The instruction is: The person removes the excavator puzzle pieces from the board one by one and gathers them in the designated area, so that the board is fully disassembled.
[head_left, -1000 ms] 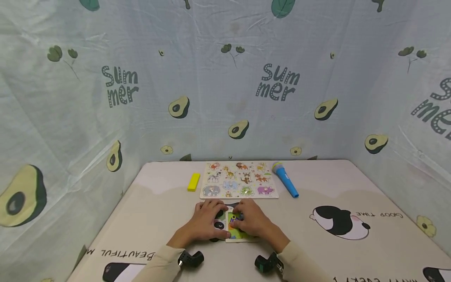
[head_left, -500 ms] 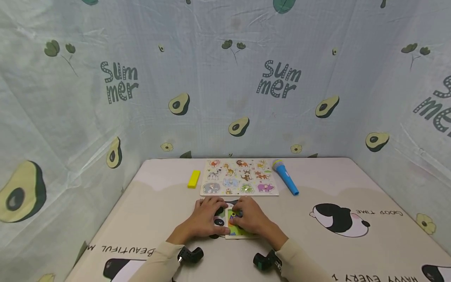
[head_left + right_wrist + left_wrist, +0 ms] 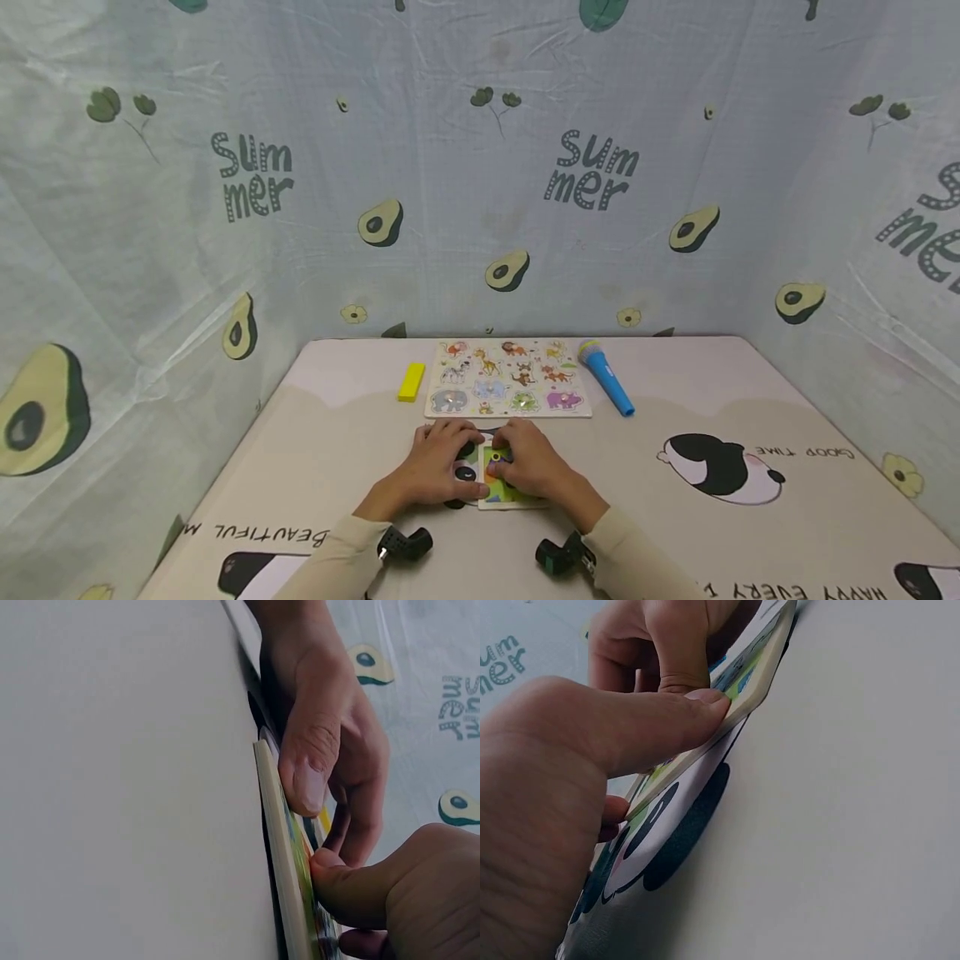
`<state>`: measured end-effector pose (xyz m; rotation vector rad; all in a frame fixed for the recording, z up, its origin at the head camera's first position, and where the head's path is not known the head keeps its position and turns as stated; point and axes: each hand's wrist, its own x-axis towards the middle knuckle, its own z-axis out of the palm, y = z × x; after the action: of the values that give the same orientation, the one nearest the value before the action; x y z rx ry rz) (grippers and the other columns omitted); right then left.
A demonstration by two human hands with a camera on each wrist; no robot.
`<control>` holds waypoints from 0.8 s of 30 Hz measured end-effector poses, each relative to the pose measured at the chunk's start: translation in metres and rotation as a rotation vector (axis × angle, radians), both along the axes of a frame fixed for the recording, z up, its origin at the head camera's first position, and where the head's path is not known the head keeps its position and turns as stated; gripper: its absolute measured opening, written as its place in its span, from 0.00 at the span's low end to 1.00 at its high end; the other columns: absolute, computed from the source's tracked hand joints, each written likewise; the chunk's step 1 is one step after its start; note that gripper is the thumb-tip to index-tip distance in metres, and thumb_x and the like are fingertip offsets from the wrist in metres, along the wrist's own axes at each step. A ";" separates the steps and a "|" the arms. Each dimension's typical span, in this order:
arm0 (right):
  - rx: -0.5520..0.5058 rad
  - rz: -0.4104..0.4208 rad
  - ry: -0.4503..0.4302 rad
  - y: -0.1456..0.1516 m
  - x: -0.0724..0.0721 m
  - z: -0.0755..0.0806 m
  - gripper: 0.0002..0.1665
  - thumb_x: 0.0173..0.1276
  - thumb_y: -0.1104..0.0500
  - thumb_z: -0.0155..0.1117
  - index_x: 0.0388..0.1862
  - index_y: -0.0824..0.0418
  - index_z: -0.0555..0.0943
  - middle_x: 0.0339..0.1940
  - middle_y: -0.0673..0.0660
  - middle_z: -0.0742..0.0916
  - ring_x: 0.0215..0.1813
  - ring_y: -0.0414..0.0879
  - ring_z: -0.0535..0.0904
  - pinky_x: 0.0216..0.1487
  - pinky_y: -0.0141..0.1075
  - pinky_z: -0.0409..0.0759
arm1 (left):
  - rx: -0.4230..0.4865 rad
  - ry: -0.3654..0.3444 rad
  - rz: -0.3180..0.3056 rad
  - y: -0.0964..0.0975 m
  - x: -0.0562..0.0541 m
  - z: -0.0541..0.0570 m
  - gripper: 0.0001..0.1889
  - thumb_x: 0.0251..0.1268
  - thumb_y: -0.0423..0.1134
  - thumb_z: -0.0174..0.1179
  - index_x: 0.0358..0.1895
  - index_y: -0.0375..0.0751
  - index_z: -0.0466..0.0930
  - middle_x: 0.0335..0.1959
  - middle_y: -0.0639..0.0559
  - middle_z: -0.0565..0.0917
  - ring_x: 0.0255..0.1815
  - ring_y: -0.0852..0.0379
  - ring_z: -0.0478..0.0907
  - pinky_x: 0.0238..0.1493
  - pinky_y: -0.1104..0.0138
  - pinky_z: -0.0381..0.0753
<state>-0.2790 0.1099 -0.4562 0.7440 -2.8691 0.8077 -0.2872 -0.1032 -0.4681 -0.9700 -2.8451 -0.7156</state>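
A small pale-framed wooden jigsaw puzzle (image 3: 504, 505) with a green and yellow picture lies at the middle of the table's near half. My left hand (image 3: 437, 468) grips its left side, with the thumb on the near left corner and the fingers at the far end. Over the picture, my right hand (image 3: 531, 458) has thumb and index finger bent around a colourful puzzle piece, mostly hidden beneath them. In the left wrist view the left thumb (image 3: 690, 720) presses on the frame's rim. The right wrist view shows the right thumb (image 3: 345, 881) against the picture.
Beyond the hands lies an animal puzzle board (image 3: 507, 379). A yellow block (image 3: 411, 382) sits to its left and a blue toy microphone (image 3: 606, 379) to its right. A printed cloth (image 3: 735, 400) covers the table, and a hanging sheet (image 3: 435, 167) encloses the back and sides.
My right fingers have shifted slightly over the picture, where a dark blue part beside them no longer shows. The left hand and the puzzle hold their place.
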 end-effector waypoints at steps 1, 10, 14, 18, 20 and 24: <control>0.008 -0.004 0.007 -0.001 0.001 0.000 0.16 0.63 0.54 0.75 0.44 0.62 0.85 0.41 0.51 0.81 0.46 0.46 0.75 0.53 0.46 0.78 | -0.001 0.000 -0.002 0.000 0.000 -0.001 0.37 0.51 0.68 0.67 0.62 0.53 0.78 0.64 0.55 0.74 0.67 0.51 0.64 0.59 0.45 0.60; 0.039 -0.036 0.079 -0.004 0.003 0.002 0.18 0.61 0.52 0.77 0.42 0.65 0.88 0.42 0.54 0.83 0.48 0.49 0.77 0.54 0.47 0.78 | 0.000 -0.019 0.003 0.000 -0.002 -0.001 0.37 0.51 0.69 0.66 0.63 0.54 0.77 0.64 0.54 0.75 0.69 0.50 0.64 0.61 0.43 0.59; 0.029 -0.045 0.065 -0.002 0.003 0.002 0.19 0.60 0.52 0.77 0.42 0.65 0.88 0.41 0.53 0.83 0.47 0.49 0.76 0.53 0.47 0.77 | -0.004 -0.024 0.004 0.001 -0.002 -0.001 0.38 0.51 0.70 0.65 0.63 0.53 0.78 0.64 0.54 0.74 0.68 0.50 0.64 0.61 0.43 0.60; 0.011 -0.051 0.045 -0.002 0.002 0.001 0.17 0.60 0.53 0.78 0.41 0.64 0.89 0.39 0.52 0.82 0.46 0.47 0.75 0.52 0.46 0.76 | -0.011 -0.026 0.004 0.001 -0.002 -0.001 0.38 0.52 0.70 0.65 0.63 0.52 0.77 0.65 0.53 0.74 0.69 0.50 0.64 0.62 0.43 0.59; -0.007 -0.042 0.036 -0.002 0.002 0.001 0.15 0.59 0.54 0.78 0.39 0.65 0.90 0.38 0.51 0.82 0.45 0.46 0.74 0.51 0.44 0.75 | -0.018 -0.023 0.008 0.001 -0.002 -0.002 0.38 0.52 0.70 0.64 0.63 0.52 0.77 0.65 0.53 0.73 0.69 0.50 0.63 0.62 0.43 0.59; -0.045 -0.022 0.024 -0.002 0.000 0.000 0.12 0.59 0.57 0.78 0.36 0.65 0.91 0.35 0.50 0.82 0.42 0.45 0.73 0.46 0.41 0.73 | -0.025 -0.023 0.017 0.002 -0.002 -0.001 0.38 0.51 0.69 0.65 0.63 0.52 0.78 0.65 0.53 0.73 0.69 0.50 0.63 0.61 0.43 0.59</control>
<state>-0.2785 0.1076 -0.4564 0.7113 -2.8230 0.8519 -0.2889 -0.1017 -0.4694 -0.9464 -2.8851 -0.6965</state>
